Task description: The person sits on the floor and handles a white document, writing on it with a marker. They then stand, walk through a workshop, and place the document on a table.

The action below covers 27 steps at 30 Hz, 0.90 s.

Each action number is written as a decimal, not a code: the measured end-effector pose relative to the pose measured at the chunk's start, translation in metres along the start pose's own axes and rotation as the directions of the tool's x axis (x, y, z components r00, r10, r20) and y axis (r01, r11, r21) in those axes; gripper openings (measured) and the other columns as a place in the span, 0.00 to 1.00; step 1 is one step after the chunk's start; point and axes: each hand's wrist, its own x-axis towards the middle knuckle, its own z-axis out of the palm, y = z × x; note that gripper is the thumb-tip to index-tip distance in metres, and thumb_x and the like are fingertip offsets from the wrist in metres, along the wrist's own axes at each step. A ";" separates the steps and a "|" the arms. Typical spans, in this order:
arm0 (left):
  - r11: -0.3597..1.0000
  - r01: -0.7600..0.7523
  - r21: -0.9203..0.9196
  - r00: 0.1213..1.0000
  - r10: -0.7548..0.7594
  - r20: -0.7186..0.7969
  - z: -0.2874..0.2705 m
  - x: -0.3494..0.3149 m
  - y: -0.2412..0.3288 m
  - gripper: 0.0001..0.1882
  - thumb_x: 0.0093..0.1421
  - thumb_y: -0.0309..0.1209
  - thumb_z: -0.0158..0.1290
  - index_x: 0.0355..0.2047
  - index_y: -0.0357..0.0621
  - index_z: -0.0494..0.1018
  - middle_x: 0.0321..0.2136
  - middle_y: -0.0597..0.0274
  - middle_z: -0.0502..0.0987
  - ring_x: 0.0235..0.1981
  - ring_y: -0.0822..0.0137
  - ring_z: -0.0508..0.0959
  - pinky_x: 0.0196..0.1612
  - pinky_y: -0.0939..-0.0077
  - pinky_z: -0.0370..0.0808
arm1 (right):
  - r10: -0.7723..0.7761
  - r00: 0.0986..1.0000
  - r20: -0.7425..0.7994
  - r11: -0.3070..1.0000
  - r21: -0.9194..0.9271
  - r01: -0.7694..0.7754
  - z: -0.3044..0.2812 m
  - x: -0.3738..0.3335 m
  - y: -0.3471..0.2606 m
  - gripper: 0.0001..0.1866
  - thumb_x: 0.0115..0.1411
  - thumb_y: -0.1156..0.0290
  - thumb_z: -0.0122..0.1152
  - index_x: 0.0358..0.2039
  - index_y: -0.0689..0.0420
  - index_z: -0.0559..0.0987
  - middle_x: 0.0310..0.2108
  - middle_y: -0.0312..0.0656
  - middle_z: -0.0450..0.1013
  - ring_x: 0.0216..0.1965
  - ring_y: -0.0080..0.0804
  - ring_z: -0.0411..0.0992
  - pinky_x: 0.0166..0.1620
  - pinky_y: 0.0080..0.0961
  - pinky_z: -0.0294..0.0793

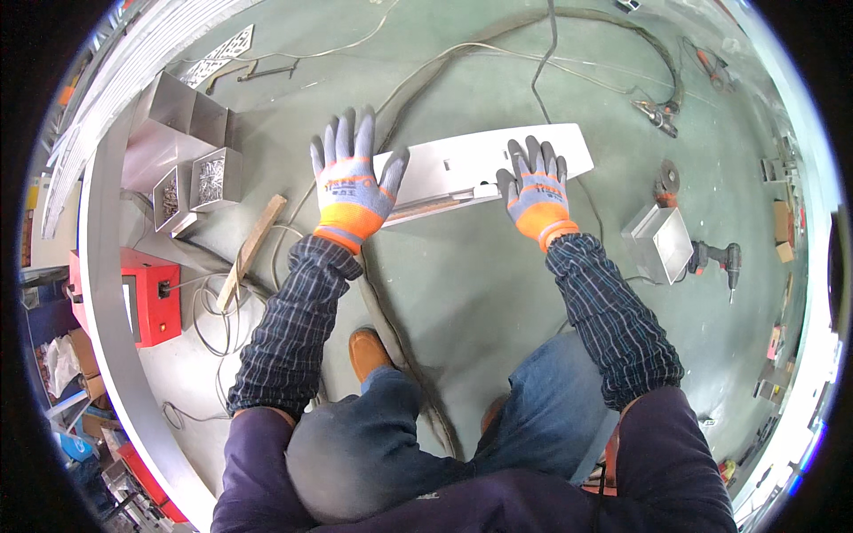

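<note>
A long white panel (458, 147) with small rectangular cutouts and a recessed strip along its near edge lies in front of me. My left hand (351, 182), in a grey and orange work glove, is over the panel's left end with its fingers spread. It holds nothing, and whether it touches the panel I cannot tell. Toward the right end, my right hand (538, 185) in a matching glove lies over the panel with fingers stretched out. Part of the near edge is hidden beneath it.
Left stand metal bins (216, 178) of small fasteners, a wooden stick (251, 251) and a red box-shaped machine (151, 298). To the right are an open metal box (659, 244), a cordless drill (718, 259) and an angle grinder (666, 182). A thick hose (391, 315) and cables cross the green floor.
</note>
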 end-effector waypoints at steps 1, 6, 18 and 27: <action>0.993 -0.021 0.117 0.994 0.009 0.109 0.023 -0.019 -0.016 0.34 0.58 0.52 0.52 0.61 0.47 0.64 0.61 0.43 0.63 0.64 0.41 0.59 0.65 0.43 0.52 | -0.014 1.000 0.013 1.000 0.022 0.013 -0.001 0.000 -0.001 0.30 0.61 0.53 0.50 0.63 0.46 0.67 0.66 0.48 0.56 0.67 0.54 0.51 0.69 0.49 0.42; 0.988 -0.001 0.152 0.963 -0.040 0.267 0.034 -0.038 -0.026 0.34 0.61 0.55 0.47 0.63 0.51 0.63 0.61 0.46 0.64 0.64 0.41 0.59 0.66 0.40 0.46 | 0.253 0.967 0.023 0.962 -0.113 -0.249 -0.022 0.035 0.029 0.34 0.63 0.53 0.44 0.68 0.51 0.57 0.68 0.48 0.54 0.69 0.52 0.49 0.70 0.44 0.42; 0.985 -0.129 0.113 0.948 0.089 0.307 0.042 -0.033 -0.018 0.31 0.62 0.48 0.47 0.61 0.46 0.63 0.62 0.42 0.61 0.65 0.44 0.57 0.68 0.42 0.44 | -0.149 0.987 -0.060 0.957 0.242 0.159 -0.043 0.006 0.024 0.26 0.57 0.58 0.58 0.56 0.51 0.73 0.57 0.48 0.66 0.61 0.51 0.59 0.65 0.47 0.56; 0.989 -0.150 -0.008 0.917 0.142 0.372 0.039 -0.020 0.035 0.50 0.49 0.65 0.56 0.65 0.51 0.58 0.63 0.39 0.58 0.65 0.40 0.55 0.67 0.39 0.42 | -0.411 0.911 0.018 0.905 0.127 0.406 -0.017 -0.013 -0.001 0.14 0.53 0.61 0.63 0.41 0.46 0.81 0.49 0.37 0.72 0.53 0.42 0.66 0.56 0.42 0.65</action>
